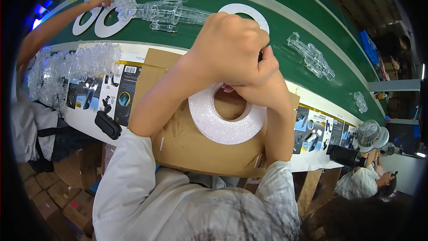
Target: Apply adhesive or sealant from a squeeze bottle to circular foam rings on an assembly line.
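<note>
My left hand [232, 44] is closed in a fist at the centre, above and partly over my right hand [261, 85]. The right hand is curled beneath it, its fingers largely hidden. A sliver of something black shows between the two hands; its kind cannot be made out. Just below them a wide white glittery ring [228, 136] lies on a brown cardboard sheet or box [191, 156], and the hands cover its upper part. Beyond my left fist, a second white ring [262, 18] rests on the green bench top [285, 22].
A clear plastic bottle-like assembly [165, 12] and two white rings [101, 31] lie far left, where another person's hand [100, 0] reaches. Clear plastic parts [312, 56] lie right; a clear pile [49, 78] stands left. Printed boxes [127, 93], a black case [108, 125] and a fan [369, 134] flank the cardboard.
</note>
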Action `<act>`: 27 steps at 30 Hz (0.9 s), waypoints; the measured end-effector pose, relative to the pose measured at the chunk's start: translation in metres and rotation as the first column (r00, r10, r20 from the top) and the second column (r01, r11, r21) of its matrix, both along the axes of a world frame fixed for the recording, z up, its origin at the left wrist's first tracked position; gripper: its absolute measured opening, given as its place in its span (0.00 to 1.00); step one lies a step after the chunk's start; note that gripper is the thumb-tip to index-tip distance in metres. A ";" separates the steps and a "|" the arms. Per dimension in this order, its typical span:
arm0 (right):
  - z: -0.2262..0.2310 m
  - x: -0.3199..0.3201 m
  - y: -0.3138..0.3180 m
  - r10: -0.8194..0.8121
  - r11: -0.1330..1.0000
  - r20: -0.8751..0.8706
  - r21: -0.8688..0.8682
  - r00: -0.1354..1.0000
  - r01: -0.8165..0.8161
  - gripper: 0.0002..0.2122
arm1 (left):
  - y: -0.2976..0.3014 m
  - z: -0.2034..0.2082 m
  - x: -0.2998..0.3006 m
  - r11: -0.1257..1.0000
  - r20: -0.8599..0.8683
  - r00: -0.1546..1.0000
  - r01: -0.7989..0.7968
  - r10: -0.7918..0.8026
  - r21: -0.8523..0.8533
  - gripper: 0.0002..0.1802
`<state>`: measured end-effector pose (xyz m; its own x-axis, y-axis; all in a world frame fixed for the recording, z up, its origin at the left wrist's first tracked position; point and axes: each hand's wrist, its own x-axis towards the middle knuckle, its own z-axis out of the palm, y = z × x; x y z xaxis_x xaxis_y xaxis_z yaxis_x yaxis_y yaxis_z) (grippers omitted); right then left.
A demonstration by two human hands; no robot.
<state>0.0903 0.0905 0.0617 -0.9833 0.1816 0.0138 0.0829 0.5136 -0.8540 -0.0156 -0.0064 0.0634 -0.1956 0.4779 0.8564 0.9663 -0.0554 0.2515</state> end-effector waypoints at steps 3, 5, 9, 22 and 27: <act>-0.006 -0.005 0.003 0.104 0.994 0.017 -0.039 0.994 -0.103 0.39 | -0.004 0.000 -0.001 0.999 0.022 1.000 -0.014 0.016 -0.048 0.09; -0.001 -0.004 -0.002 0.056 0.998 0.003 0.000 0.998 -0.056 0.37 | -0.006 0.001 -0.003 0.999 0.027 1.000 0.001 0.000 -0.049 0.09; -0.006 -0.001 -0.009 0.002 1.000 -0.132 0.004 0.991 -0.001 0.32 | -0.008 0.004 -0.005 0.999 -0.002 0.999 0.042 -0.042 -0.033 0.09; -0.019 -0.003 -0.017 -0.061 0.984 -0.140 -0.174 0.988 0.036 0.38 | -0.014 0.006 -0.008 0.995 -0.109 0.994 0.017 -0.028 -0.103 0.10; -0.023 -0.007 -0.016 -0.009 0.992 -0.152 -0.127 0.988 -0.010 0.38 | -0.016 0.003 -0.010 0.993 -0.101 0.995 0.006 -0.018 -0.117 0.10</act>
<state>0.0829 0.0744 0.0384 -0.9715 0.1912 0.1402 -0.0532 0.4003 -0.9149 -0.0258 -0.0219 0.0660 -0.1037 0.5770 0.8101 0.9866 -0.0435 0.1573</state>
